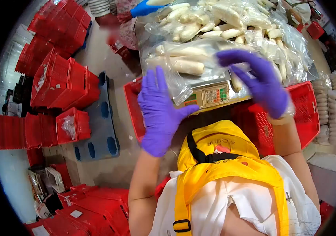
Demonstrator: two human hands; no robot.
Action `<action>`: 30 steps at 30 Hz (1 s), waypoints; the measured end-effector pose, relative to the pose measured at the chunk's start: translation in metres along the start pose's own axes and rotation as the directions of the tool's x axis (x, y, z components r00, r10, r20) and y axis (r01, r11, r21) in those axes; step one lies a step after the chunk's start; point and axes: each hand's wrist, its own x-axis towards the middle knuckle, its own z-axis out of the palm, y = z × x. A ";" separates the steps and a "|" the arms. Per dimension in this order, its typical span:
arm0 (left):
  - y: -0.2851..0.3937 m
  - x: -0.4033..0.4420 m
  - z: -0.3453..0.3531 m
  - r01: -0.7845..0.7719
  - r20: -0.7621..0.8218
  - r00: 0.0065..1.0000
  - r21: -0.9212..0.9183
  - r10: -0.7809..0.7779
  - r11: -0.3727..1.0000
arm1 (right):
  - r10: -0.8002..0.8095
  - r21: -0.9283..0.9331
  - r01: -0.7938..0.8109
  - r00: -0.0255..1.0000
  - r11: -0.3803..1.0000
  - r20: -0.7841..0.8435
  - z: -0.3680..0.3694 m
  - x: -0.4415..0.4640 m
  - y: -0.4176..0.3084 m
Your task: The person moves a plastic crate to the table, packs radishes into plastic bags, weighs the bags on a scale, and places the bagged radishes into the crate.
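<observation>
We have a bag of white radishes (189,66) on the scale (215,94) at the table's (233,102) near edge. Our left hand (156,110) is by the bag's left end, fingers nearly together, thumb spread; touching, we cannot tell. Our right hand (264,84) curves its fingers, thumb apart, over that edge. More bagged radishes (225,17) reach toward the far edge.

Left hand (156,112) and right hand (265,84) flank bagged radishes (187,66).

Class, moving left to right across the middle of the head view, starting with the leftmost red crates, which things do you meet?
Red crates → pallet → left hand → scale → right hand → white bundles.
</observation>
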 end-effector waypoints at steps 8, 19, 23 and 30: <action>-0.057 0.041 -0.025 0.071 -0.281 0.950 -0.228 -0.135 0.971 | -0.005 -0.566 0.073 0.993 0.821 0.120 0.037 0.037 0.150; -0.043 0.057 -0.033 0.234 0.273 0.940 -0.952 -0.206 -0.196 | -0.249 -0.326 0.304 0.948 0.895 0.199 0.072 0.046 0.039; -0.048 0.041 -0.039 0.230 0.209 0.945 -0.972 -0.253 0.055 | -0.046 -0.513 0.165 0.971 0.842 0.237 0.081 0.082 0.110; 0.001 0.042 -0.073 0.334 0.226 0.939 -0.778 -0.259 0.532 | -0.013 -0.632 0.246 0.937 0.735 0.349 0.082 0.096 0.157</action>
